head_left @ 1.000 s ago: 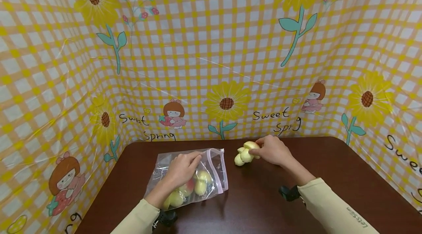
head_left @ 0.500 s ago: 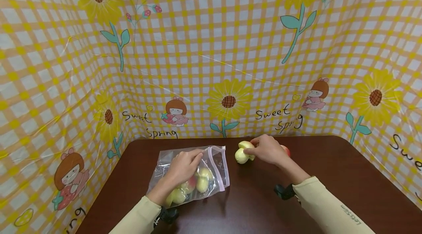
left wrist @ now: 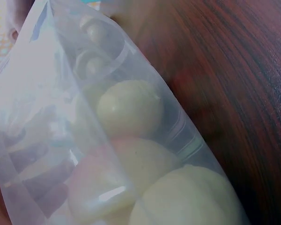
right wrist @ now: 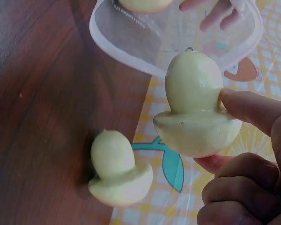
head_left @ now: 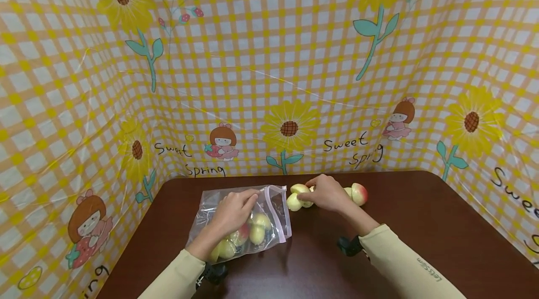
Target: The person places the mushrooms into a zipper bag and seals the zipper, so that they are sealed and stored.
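My left hand [head_left: 231, 210] grips the upper sheet of a clear zip bag [head_left: 208, 203]; its fingers show through the plastic in the left wrist view. Several toy mushrooms [head_left: 258, 233] lie inside, pale yellow, one with a red blush. The bag's pink-edged mouth faces right and stands parted in the right wrist view. Close to that mouth, my right hand [head_left: 326, 193] pinches a pale yellow toy mushroom [right wrist: 196, 131] between thumb and fingers, its stem towards the bag. Right of this hand, another mushroom [head_left: 359, 193] with a red cap lies on the table.
The dark brown table [head_left: 320, 261] carries everything. A yellow checked cloth [head_left: 252, 88] with printed sunflowers rises behind the table's far edge and along both sides.
My right hand has moved left with the mushroom, up to the bag's mouth. The red-capped mushroom behind it has come into view. My left hand keeps its place on the bag.
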`<action>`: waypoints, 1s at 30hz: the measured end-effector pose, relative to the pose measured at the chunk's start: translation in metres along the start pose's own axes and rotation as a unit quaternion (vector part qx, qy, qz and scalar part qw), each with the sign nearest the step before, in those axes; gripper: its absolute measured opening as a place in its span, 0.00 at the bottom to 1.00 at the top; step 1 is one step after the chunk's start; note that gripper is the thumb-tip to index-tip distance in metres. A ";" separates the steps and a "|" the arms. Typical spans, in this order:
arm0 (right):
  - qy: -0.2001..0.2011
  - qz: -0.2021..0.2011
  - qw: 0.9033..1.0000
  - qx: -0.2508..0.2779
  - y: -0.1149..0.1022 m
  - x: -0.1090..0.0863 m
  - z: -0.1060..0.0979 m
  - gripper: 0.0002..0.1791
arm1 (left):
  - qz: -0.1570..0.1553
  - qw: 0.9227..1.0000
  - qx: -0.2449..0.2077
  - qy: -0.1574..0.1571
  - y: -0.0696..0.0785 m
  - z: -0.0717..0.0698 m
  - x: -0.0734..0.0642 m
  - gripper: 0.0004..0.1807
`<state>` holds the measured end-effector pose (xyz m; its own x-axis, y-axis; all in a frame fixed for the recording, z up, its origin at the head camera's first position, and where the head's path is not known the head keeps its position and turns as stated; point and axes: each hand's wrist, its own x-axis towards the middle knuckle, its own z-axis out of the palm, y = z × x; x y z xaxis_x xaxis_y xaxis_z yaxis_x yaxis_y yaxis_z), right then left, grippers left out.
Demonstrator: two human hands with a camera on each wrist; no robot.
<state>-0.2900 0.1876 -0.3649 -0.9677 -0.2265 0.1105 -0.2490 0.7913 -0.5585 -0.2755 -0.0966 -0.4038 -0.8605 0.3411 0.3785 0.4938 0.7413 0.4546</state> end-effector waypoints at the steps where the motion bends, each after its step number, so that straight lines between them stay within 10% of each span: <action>1: 0.000 -0.001 1.000 0.001 -0.001 0.000 0.002 0.20 | -0.001 1.000 0.001 -0.002 0.000 0.000 0.000 0.16; 30: -0.026 0.001 0.999 0.042 -0.013 0.007 0.033 0.18 | 0.002 1.000 -0.002 0.010 0.002 0.004 0.004 0.15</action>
<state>-0.2924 0.1572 -0.3836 -0.9641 -0.2570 0.0673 -0.2413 0.7412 -0.6264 -0.2788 -0.0914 -0.4046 -0.8553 0.3326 0.3973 0.4985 0.7372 0.4561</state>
